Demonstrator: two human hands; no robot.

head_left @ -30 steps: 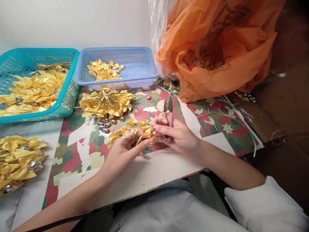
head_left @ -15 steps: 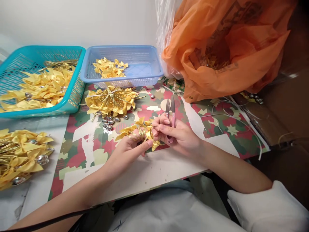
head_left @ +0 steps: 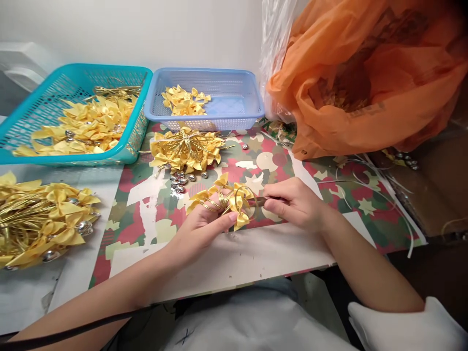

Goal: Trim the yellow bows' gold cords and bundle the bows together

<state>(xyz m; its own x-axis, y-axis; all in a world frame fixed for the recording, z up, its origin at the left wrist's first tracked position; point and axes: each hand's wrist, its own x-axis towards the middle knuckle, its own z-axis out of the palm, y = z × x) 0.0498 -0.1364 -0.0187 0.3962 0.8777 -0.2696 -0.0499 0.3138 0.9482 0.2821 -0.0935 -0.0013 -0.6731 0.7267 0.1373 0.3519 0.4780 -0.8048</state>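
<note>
Pinched in my left hand (head_left: pixel 203 219) is a bunch of yellow ribbon bows (head_left: pixel 239 199) with gold cords gathered around its middle. My right hand (head_left: pixel 298 204) is closed around small thread snips (head_left: pixel 261 201). Their dark blades point left and meet the looped gold cord at the bunch's right side; whether they cut into it I cannot tell. Just beyond my left hand lie several silver bells (head_left: pixel 179 181). Behind them rests a larger tied bundle of yellow bows (head_left: pixel 186 150) with gold cords spread on top.
A teal basket (head_left: pixel 133 141) and a blue basket (head_left: pixel 204 119) at the back hold yellow bows. An orange plastic bag (head_left: pixel 336 131) stands at the right, near loose white strips (head_left: pixel 351 181). Another bow bundle (head_left: pixel 47 219) with bells lies at the left.
The snips have turned from upright in my right hand to pointing left at the gold cord. My right hand has drawn away from the bunch. The view has shifted left.
</note>
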